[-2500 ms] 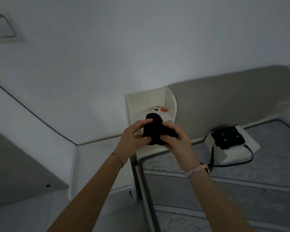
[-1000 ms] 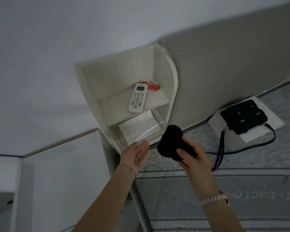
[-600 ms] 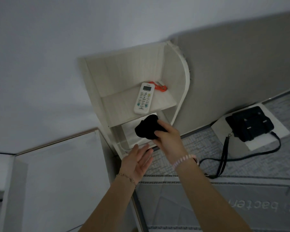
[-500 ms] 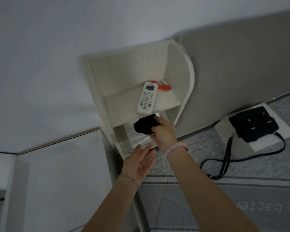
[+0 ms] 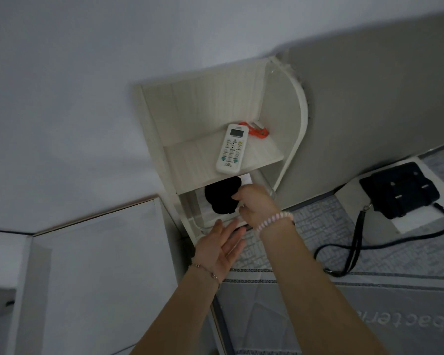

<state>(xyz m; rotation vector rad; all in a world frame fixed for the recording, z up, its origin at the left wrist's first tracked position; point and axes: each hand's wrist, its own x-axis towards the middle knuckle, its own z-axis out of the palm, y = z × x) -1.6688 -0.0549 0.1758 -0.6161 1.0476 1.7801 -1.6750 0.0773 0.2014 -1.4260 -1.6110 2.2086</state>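
Observation:
A black rolled cloth bundle [image 5: 220,198] lies in the lower compartment of the cream bedside shelf [image 5: 210,98], on a white sheet. My right hand [image 5: 256,204], with a bead bracelet at the wrist, reaches into that compartment, and its curled fingers and thumb grip the bundle's right edge. My left hand [image 5: 219,248] hovers just below the shelf's front edge with straight fingers, palm turned right, holding nothing.
A white remote [image 5: 232,148] and an orange item [image 5: 258,131] lie on the upper shelf. A black bag [image 5: 400,189] with a long strap sits on a white box [image 5: 364,224] on the grey mattress [image 5: 369,303]. A white cabinet [image 5: 100,265] stands at the left.
My right hand has carried the black bundle from above the mattress up and left into the lower shelf compartment. My left hand let go of it earlier and stays open below the shelf.

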